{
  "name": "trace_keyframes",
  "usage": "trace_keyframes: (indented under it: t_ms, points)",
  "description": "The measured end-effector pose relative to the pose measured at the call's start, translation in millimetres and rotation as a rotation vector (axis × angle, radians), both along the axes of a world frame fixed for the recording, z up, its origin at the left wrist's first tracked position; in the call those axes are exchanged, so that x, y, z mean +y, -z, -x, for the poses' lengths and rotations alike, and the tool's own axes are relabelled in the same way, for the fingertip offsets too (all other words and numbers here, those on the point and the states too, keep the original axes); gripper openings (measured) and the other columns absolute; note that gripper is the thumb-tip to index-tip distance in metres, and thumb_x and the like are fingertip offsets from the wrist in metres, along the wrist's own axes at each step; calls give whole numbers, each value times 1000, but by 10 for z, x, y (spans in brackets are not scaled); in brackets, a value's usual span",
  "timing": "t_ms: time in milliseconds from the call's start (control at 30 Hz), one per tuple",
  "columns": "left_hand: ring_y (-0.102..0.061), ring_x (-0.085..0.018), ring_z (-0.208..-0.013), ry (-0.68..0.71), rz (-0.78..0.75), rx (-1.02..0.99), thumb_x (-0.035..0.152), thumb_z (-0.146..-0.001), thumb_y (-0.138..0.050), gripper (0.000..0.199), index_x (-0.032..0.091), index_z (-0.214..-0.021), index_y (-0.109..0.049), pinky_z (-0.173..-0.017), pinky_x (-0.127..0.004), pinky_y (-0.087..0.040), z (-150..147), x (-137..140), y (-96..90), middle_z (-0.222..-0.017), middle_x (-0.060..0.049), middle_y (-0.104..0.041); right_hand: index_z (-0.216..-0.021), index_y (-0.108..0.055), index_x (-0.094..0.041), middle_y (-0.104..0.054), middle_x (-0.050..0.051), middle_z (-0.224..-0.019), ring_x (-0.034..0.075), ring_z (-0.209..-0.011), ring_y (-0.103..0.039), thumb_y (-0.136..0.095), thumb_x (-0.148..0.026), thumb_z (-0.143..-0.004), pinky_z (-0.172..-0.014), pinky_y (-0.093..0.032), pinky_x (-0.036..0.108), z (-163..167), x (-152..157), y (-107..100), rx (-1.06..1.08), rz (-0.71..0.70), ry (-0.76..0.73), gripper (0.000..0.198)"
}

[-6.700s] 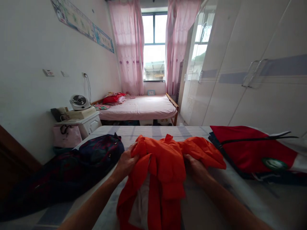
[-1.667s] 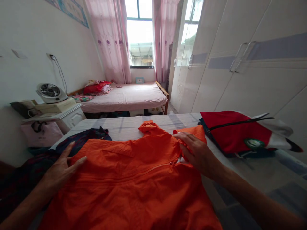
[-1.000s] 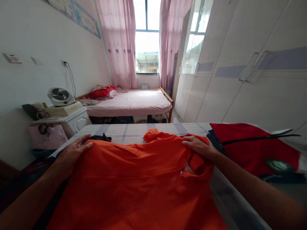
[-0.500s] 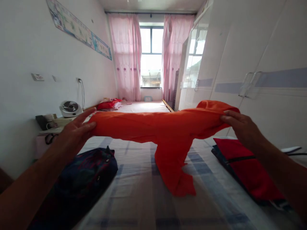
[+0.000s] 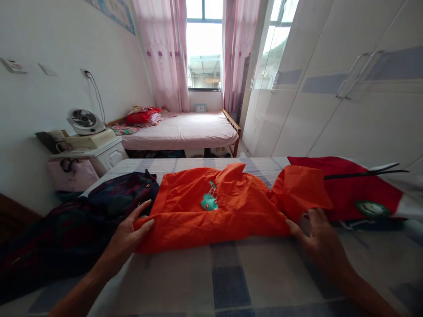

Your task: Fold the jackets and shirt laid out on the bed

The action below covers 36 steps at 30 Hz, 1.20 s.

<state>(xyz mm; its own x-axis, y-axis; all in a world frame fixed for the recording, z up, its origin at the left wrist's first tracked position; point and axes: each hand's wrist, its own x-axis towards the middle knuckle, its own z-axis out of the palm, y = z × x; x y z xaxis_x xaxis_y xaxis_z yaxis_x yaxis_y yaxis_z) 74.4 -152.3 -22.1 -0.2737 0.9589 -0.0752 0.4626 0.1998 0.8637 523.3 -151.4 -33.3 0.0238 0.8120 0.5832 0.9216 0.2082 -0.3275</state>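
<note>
An orange shirt point(image 5: 238, 211) with a green print lies partly folded across the bed, one sleeve or flap bunched at its right end. My left hand point(image 5: 127, 235) is at its left end, thumb on top of the cloth and index finger stretched out; the other fingers are hidden beneath. At the right end, my right hand point(image 5: 317, 237) has its thumb and fingers closed on the lower edge near the bunched part. Left of the shirt lies a dark checked garment point(image 5: 125, 193) with snaps. A red garment point(image 5: 350, 189) with a green round badge lies to the right.
The near bed has a blue-and-white checked sheet point(image 5: 185, 281). Behind it stands a second bed point(image 5: 191, 132) with a pink cover and wooden rail. A white fan point(image 5: 85, 121) sits on a cabinet at left. White wardrobes point(image 5: 330, 119) line the right wall.
The orange shirt has come down from mid-air onto the bed, its printed side now showing. Both hands have lowered with it. My view has tilted downward.
</note>
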Motion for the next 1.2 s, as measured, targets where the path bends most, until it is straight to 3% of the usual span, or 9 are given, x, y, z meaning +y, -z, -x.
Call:
trace_keyframes:
  t_ms: [133,367,533,633,833,900,1000,1100,1200]
  points:
    - [-62,-29,-106,57,-98,136,55,-78,-54,74,24,-142,-33,-96,-44,-45,0,15,-27,-104,-7,-69,-110,-51,-23,-60,11,-109,27,-105,-57,-55,-27,-82,-93,-45,45,167,-134,-136,-89,-350,-133,28]
    - [-39,-31,-132,260,-45,173,43,-81,-51,66,19,-141,-38,-110,-46,-27,238,-6,277,-144,-10,-43,-123,-49,-12,-60,18,-121,31,-113,-57,-47,-44,-84,-92,-46,45,284,227,61,-13,287,-109,50]
    - [-44,-29,-129,191,-110,121,50,-84,-47,60,24,-138,-42,-108,-43,-32,118,-43,-37,-141,-6,-48,-86,-56,-23,-69,7,-78,24,-76,-67,-37,-39,-89,-67,-47,32,259,309,-134,33,418,-117,25]
    - [-48,-28,-125,151,-147,145,54,-82,-48,60,30,-136,-45,-104,-39,-40,131,-132,-187,-139,0,-50,-84,-54,-24,-67,3,-69,22,-67,-65,-40,-47,-87,-58,-43,29,128,96,-352,51,412,-120,27]
    - [-55,-27,-118,268,-82,413,49,-83,-44,55,26,-132,-51,-102,-37,-42,198,-321,311,-125,-3,-63,-78,-57,-26,-68,2,-70,20,-63,-65,-42,-42,-88,-57,-44,29,-151,-273,-50,-47,653,-205,24]
    - [-57,-28,-116,259,-71,562,46,-85,-41,54,24,-134,-49,-100,-38,-45,150,-368,399,-127,-6,-61,-88,-59,-25,-70,4,-81,22,-67,-67,-43,-41,-87,-58,-47,32,-129,-330,20,-101,585,-115,23]
    - [-59,-29,-110,166,-219,801,40,-87,-37,52,23,-135,-47,-92,-44,-50,17,-405,270,-129,-10,-58,-108,-56,-24,-67,10,-104,27,-84,-66,-44,-41,-87,-68,-50,38,51,-388,-124,-147,267,-9,30]
    - [-49,-27,-123,319,-520,889,32,-88,-40,43,25,-127,-55,-102,-44,-42,-149,-391,112,-136,-7,-53,-108,-57,-27,-64,8,-107,24,-99,-62,-43,-33,-89,-83,-49,37,327,-400,-306,-105,79,-250,24]
    - [-39,-26,-133,543,-540,900,31,-88,-45,39,28,-125,-58,-107,-44,-37,-254,-347,172,-142,-4,-46,-99,-61,-28,-65,6,-100,19,-94,-62,-41,-26,-90,-82,-50,31,530,-295,-211,-39,234,-492,22]
